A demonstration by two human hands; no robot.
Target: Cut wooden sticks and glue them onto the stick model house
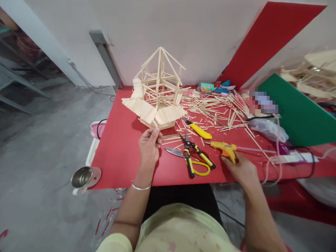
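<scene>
A pagoda-like model (159,91) built of thin wooden sticks stands on the red table, with an open frame on top and slatted roof panels lower down. At its front corner, my left hand (150,144) is closed, thumb and fingers pinching the projecting tip; the exact piece between them is partly hidden. My right hand (243,170) grips the handle of a yellow hot glue gun (223,147), which lies low over the table with its nozzle pointing left. A clear glue stick (256,149) runs out of its back. Pliers-like cutters (191,150) lie between my hands.
Scissors (201,168) with yellow handles lie under the cutters, and a yellow utility knife (201,130) behind them. Loose sticks (210,106) cover the table's back right. A metal mug (85,177) sits at the left front edge. A green board (299,112) leans at right.
</scene>
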